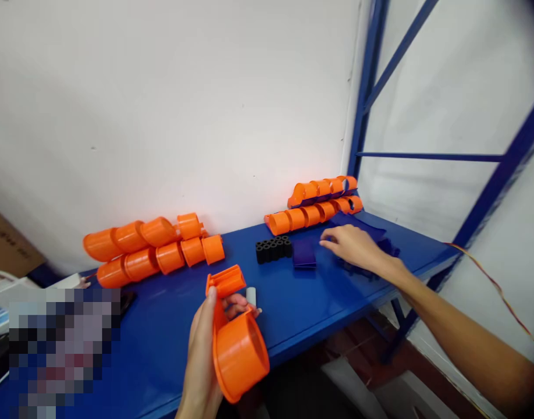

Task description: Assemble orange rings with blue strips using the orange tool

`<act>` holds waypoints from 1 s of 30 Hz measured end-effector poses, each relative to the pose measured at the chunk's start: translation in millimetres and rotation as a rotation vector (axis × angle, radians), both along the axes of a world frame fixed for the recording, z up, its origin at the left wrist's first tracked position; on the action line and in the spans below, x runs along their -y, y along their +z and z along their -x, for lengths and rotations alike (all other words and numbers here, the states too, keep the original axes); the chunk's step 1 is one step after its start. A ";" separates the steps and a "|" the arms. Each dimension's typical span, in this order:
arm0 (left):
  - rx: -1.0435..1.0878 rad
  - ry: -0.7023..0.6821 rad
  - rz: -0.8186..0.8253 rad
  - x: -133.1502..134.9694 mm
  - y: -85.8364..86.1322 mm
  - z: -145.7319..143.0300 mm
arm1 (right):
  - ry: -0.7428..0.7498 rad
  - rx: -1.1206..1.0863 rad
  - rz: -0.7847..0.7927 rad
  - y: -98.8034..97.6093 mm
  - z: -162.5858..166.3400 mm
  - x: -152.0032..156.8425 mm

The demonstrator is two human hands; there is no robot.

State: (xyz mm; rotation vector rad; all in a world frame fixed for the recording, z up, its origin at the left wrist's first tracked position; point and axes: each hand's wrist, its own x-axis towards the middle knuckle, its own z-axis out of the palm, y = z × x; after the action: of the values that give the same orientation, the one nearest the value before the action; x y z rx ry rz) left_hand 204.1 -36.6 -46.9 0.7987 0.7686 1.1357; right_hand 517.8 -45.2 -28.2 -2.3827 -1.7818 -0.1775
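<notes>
My left hand (202, 343) is closed around an orange plastic part (241, 356) with a wide round cup at its lower end and a narrower tubular section at the top. A small grey cylinder (251, 295) lies on the table just behind the fingers. My right hand (352, 247) hovers over the right side of the table, fingers loosely bent and nothing visible in them. Left of its fingertips sits a dark blue flat block (304, 254), beside a cluster of black tubes (273, 249). Small dark pieces (363, 269) lie partly hidden below the right hand.
Rows of orange cups (140, 259) stand along the wall at left, with further orange rows (314, 212) at the back right. The blue table (162, 326) meets a blue metal frame (363, 87). A cardboard box (9, 241) and a yellow-red wire (489, 273) flank it.
</notes>
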 end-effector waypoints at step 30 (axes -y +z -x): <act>-0.011 -0.005 -0.064 2.4 4.8 -4.4 | 0.221 -0.478 -0.298 -48.3 15.3 34.3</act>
State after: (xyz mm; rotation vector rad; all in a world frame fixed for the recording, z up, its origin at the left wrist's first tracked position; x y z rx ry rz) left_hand 208.5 -39.0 -42.2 0.8612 0.7421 1.1569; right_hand 502.5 -79.4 -76.5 -1.8158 -1.6341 0.1362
